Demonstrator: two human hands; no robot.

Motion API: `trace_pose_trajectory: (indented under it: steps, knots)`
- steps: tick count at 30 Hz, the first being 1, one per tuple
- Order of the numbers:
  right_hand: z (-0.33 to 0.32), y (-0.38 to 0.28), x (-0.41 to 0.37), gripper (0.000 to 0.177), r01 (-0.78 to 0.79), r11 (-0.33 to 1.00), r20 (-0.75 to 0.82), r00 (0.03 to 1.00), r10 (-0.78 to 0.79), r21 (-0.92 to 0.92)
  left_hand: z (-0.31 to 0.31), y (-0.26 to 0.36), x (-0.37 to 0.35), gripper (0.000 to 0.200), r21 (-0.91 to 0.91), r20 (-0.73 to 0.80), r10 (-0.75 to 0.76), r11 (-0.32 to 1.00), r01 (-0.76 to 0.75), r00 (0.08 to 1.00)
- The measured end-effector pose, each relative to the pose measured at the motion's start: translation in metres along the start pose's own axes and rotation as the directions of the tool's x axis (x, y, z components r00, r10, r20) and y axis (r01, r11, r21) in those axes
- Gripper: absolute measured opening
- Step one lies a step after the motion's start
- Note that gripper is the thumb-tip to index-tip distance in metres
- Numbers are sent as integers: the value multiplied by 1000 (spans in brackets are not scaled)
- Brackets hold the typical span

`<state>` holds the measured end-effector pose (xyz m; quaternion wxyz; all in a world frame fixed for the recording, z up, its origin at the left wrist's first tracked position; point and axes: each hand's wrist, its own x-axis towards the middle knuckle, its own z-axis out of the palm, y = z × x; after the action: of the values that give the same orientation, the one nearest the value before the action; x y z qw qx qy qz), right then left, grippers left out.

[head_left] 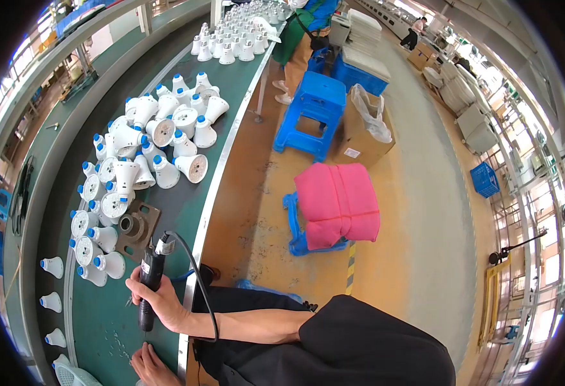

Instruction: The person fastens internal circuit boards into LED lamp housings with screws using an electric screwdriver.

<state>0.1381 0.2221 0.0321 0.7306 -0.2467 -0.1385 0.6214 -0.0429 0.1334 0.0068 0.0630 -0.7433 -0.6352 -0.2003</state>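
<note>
My right hand (160, 303) is wrapped round a black electric screwdriver (152, 270), which points down with its bit just above the belt. A black cable loops from its top over my forearm. Below the bit, my left hand (153, 368) is cut by the bottom edge. Its fingers are bent together, and a sliver of something pale shows beside them, too little to name. Beyond the screwdriver, a metal fixture with a round collar (134, 225) lies on the green belt (112, 321). White lamp housings with blue caps (127, 175) are heaped next to it.
More lamp housings (234, 42) stand in rows at the far end. Several single ones (52, 267) sit along the left rail, with a pale green basket (73, 376) near the bottom. A blue stool (314, 112), a pink cushion (338, 204) and a cardboard box (366, 138) are beside the line.
</note>
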Motion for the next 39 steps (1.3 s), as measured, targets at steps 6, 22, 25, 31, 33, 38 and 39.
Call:
trace_pose_trajectory:
  steps: [6, 22, 25, 31, 33, 38, 39]
  knots:
    - [0, -6, -7, 22, 13, 1000, -11, 1000, -13, 3, -3, -1, -5, 12, -17, 13, 6, 1000, -6, 1000]
    - [-7, -15, -15, 22, 62, 998, -14, 998, -62, -28, 15, -23, 19, 19, 76, 8, -85, 994, 84, 996]
    - [-9, -16, -16, 21, 61, 998, -10, 998, -61, -24, 12, -19, 17, 21, 98, 24, -80, 992, 77, 997]
    - [-11, -17, -15, 22, 46, 998, 0, 999, -46, -38, 17, -24, 4, 22, 152, -13, 50, 987, -48, 999]
    - [-11, -16, -15, 22, 45, 999, 6, 999, -45, -30, 14, -24, 5, 20, 134, 18, 25, 991, -27, 1000]
    - [-7, -19, -17, 22, 46, 998, 11, 999, -46, -41, -28, 4, 23, 23, 163, 155, -35, 987, 9, 987]
    - [-7, -20, -18, 22, 48, 998, 13, 999, -48, -45, -30, 1, 26, 22, 154, 184, -27, 988, -2, 982]
